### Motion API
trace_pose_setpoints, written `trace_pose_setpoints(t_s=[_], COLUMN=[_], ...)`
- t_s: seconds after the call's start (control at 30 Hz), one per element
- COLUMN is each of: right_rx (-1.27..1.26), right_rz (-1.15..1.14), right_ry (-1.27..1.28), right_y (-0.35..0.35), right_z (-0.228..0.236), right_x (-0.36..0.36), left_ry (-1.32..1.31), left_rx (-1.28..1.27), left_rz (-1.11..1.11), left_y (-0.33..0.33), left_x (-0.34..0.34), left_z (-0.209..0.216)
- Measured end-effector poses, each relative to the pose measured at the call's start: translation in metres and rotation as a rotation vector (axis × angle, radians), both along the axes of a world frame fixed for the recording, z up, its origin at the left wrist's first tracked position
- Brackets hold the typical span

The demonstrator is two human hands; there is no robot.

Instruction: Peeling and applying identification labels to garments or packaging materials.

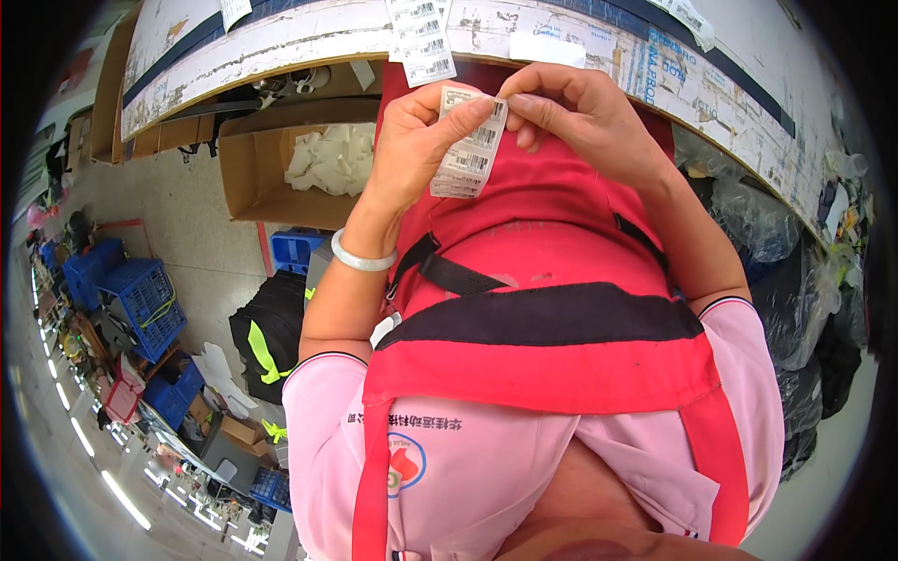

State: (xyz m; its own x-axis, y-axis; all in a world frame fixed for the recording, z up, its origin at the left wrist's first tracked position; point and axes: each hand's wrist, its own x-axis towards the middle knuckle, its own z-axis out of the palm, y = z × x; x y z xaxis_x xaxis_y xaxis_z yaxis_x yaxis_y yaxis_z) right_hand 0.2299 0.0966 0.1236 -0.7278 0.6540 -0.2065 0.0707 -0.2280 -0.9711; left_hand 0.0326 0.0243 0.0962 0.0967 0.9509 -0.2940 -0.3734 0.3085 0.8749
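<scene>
Pinched between thumb and fingers of my left hand (423, 131) is a strip of white barcode labels (468, 154), its lower end hanging over my red apron (561, 201). My right hand (580, 117) has thumb and forefinger pressed together at the strip's upper right corner, touching it or a label edge there. Whether a label is lifted off cannot be made out. Just beyond the hands, another sheet of barcode labels (423, 42) droops over the near edge of the worn white table (309, 56).
Below the table at left stands a cardboard box (253, 178) holding crumpled white paper (332, 159). Blue crates (145, 304) and a black bag (267, 327) with yellow-green straps are on the left floor. Clear plastic bags (758, 220) crowd the right side. A white paper piece (547, 49) lies on the table.
</scene>
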Motion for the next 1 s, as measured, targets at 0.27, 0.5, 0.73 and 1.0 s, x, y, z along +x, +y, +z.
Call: trace_pose_setpoints(t_s=[0.27, 0.5, 0.73, 1.0], right_rx=[-0.345, -0.154, -0.05, 0.217], right_rz=[0.025, -0.174, -0.233, -0.445], right_ry=[0.018, -0.051, -0.101, -0.146], right_y=[-0.007, -0.018, -0.018, 0.016], right_z=[-0.011, -0.01, -0.013, -0.02], right_x=[-0.002, -0.001, 0.005, 0.014], left_ry=[-0.051, -0.022, 0.045, 0.066], left_rx=[0.09, 0.067, 0.011, 0.123], left_rz=[0.026, 0.064, 0.032, -0.064], left_y=[-0.002, -0.004, 0.003, 0.005], left_x=[0.007, 0.007, 0.015, 0.006], left_z=[0.004, -0.004, -0.006, -0.019])
